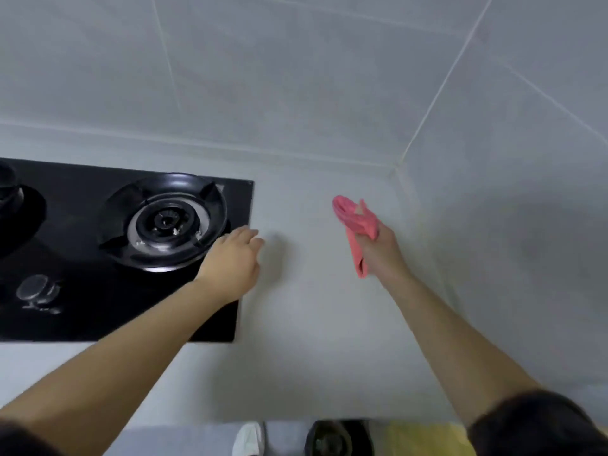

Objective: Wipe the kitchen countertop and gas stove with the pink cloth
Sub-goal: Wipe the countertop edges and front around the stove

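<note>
My right hand (383,248) grips the pink cloth (353,222), fingers curled round its bunched middle. It is well to the right of the gas stove (131,307) and above the pale worktop (312,324). One loop of cloth stands up past my knuckles and a tail hangs down beside my wrist. I judge the cloth light, soft and limp, not fragile, so it will fold and drag wherever I press. For wiping it would handle better spread flat under my palm than held as a wad, and it may snag on the pan supports of the burner (167,222). My left hand (232,258) hovers at the stove's right edge, fingers loose and holding nothing; whether it touches the glass I cannot tell. My right fingertips are hidden behind the cloth. The stove is cut off at the left, with a second burner (10,192) only partly in view, and its knob (38,289) is blurred. Nearer me than the stove, past the worktop's front edge, a white shape, a dark round thing and something yellow are too blurred to name.
</note>
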Demonstrator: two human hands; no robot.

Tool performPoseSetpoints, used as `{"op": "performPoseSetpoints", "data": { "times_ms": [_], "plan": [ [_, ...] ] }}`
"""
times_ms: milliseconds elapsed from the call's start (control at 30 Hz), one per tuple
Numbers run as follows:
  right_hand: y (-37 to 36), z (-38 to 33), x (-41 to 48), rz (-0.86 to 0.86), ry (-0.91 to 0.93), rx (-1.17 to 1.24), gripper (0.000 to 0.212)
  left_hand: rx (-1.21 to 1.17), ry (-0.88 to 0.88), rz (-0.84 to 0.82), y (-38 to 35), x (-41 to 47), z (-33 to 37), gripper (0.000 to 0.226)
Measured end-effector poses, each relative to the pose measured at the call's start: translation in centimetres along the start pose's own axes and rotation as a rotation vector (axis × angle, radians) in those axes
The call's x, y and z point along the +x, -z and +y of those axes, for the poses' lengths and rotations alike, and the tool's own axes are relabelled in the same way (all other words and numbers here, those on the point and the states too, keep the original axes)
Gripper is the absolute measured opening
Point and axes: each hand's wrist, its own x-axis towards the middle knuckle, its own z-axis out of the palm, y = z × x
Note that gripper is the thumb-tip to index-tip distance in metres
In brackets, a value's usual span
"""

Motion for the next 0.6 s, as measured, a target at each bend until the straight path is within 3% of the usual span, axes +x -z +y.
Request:
{"op": "performPoseSetpoints", "data": {
  "times_ms": [233,400,467,533,600],
  "plan": [
    [-8.3,-0.1,19.3,0.031,0.233,-0.457,0.063,0.129,0.053,-0.115,-0.8,13.3,-9.7,0.049],
    [-15.1,3.6,26.3,-0.030,0.277,-0.686,0.057,0.171,0.055,-0.328,-2.0,18.5,-12.8,0.047],
    [-17.9,5.2,27.6,-0.029,0.200,-0.782,0.055,0.223,0.040,-0.413,-2.9,19.7,-13.2,0.049],
    [-19.8,5.6,28.4,0.056,0.149,-0.797,0.051,0.261,0.030,-0.409,-3.4,20.4,-13.4,0.050],
    [-21.1,5.7,28.9,0.071,0.226,-0.782,0.051,0.285,0.025,-0.379,-3.7,21.0,-13.7,0.051]
  ]
}}
